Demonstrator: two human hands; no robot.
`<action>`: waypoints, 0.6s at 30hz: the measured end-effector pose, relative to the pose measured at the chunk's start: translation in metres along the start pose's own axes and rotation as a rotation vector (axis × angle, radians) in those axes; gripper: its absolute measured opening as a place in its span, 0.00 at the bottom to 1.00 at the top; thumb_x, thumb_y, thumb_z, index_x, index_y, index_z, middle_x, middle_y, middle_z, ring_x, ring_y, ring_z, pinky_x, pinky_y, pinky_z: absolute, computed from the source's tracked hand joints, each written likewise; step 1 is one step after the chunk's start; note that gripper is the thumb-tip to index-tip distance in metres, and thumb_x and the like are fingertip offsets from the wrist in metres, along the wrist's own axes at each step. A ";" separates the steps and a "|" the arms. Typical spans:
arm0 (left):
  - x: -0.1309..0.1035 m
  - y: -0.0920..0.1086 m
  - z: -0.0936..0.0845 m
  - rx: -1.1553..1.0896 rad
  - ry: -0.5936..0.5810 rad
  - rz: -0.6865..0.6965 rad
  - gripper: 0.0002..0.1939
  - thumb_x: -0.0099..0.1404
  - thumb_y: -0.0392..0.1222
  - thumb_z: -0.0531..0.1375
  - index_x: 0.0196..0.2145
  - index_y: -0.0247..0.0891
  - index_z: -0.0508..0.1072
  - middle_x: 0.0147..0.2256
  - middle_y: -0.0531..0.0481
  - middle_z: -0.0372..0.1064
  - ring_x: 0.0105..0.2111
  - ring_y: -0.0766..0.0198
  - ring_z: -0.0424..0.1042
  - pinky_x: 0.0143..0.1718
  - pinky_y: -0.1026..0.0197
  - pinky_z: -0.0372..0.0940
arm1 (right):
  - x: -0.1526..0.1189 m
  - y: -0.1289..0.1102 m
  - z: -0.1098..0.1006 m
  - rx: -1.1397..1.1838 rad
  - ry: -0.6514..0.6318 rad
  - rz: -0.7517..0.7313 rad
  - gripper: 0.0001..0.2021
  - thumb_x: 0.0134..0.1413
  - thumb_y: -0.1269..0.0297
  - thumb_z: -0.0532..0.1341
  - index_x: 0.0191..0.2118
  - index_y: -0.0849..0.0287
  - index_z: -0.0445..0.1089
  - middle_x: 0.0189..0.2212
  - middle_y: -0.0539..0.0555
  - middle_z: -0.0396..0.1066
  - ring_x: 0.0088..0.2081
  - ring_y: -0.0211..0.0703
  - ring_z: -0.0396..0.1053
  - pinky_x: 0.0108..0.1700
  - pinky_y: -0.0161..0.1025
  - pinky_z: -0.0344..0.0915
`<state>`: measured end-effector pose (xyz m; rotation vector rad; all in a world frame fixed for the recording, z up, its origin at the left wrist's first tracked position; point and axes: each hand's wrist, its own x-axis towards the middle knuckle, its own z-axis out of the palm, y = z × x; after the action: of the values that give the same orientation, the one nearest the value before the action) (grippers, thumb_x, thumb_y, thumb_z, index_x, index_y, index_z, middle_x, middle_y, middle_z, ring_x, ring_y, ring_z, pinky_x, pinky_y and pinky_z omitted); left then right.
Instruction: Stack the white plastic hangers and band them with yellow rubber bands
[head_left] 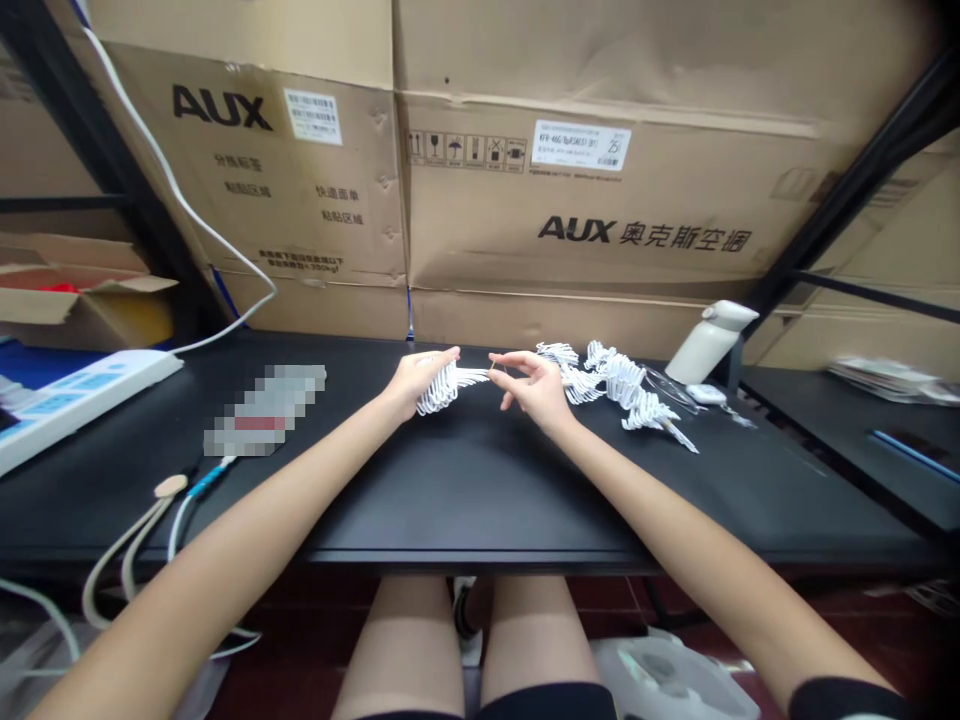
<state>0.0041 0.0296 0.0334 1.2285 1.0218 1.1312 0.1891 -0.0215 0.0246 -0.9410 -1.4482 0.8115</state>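
Note:
A bundle of thin white strips point(439, 392) is held in my left hand point(415, 380), its fingers wrapped round it above the black table point(465, 500). The tail of the bundle points right, toward my right hand point(534, 388). Between the thumb and index finger of my right hand is a small yellowish band point(492, 366), close to the tail's end. Several similar white bundles point(624, 382) lie on the table just beyond and to the right of my right hand.
At the back right stand a white bottle point(709, 340) and a small white case point(706, 395) with cables. On the left lie a blurred-out flat object point(266, 410), a power strip point(82, 400) and cords. Large cardboard boxes point(600, 240) line the back.

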 end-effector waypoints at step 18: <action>-0.005 -0.004 0.010 0.050 -0.089 0.176 0.21 0.48 0.54 0.67 0.34 0.34 0.78 0.32 0.46 0.74 0.32 0.62 0.71 0.34 0.63 0.64 | -0.013 0.011 0.030 -0.322 -0.026 -0.243 0.17 0.44 0.61 0.66 0.42 0.60 0.69 0.41 0.56 0.64 0.23 0.33 0.68 0.27 0.35 0.68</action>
<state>0.0134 0.0235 0.0299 1.4182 0.8930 1.1807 0.1601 -0.0275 0.0065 -0.9696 -1.7092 0.4193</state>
